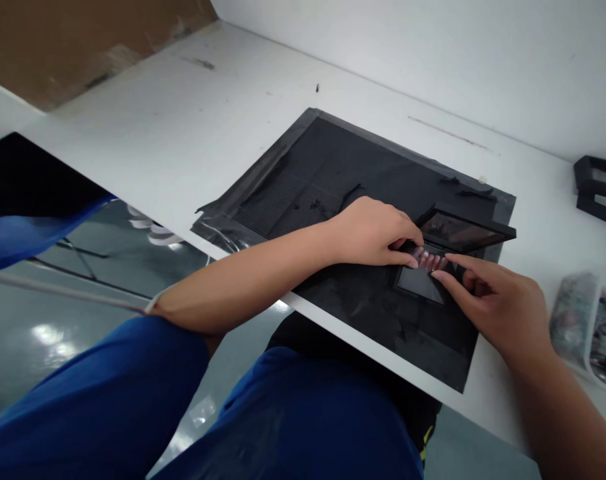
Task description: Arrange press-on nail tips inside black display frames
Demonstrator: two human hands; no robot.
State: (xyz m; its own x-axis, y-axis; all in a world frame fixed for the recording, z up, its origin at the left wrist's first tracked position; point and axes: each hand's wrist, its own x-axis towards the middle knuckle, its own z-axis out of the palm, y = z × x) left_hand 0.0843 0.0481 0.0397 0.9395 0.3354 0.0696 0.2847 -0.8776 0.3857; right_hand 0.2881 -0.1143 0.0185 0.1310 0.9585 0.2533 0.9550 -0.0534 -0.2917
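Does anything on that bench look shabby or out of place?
Yes: wear and litter. Thin, irregular black scraps lie loose on the large rectangular black sheet, whose left corner looks ragged. Dark marks spot the flat white tabletop, and the flat brown panel has pale worn patches.

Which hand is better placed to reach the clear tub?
Probably the right hand: the clear tub stands just to its right. The left hand is farther away, beyond the right one. Both have fingertips at the small pinkish strip.
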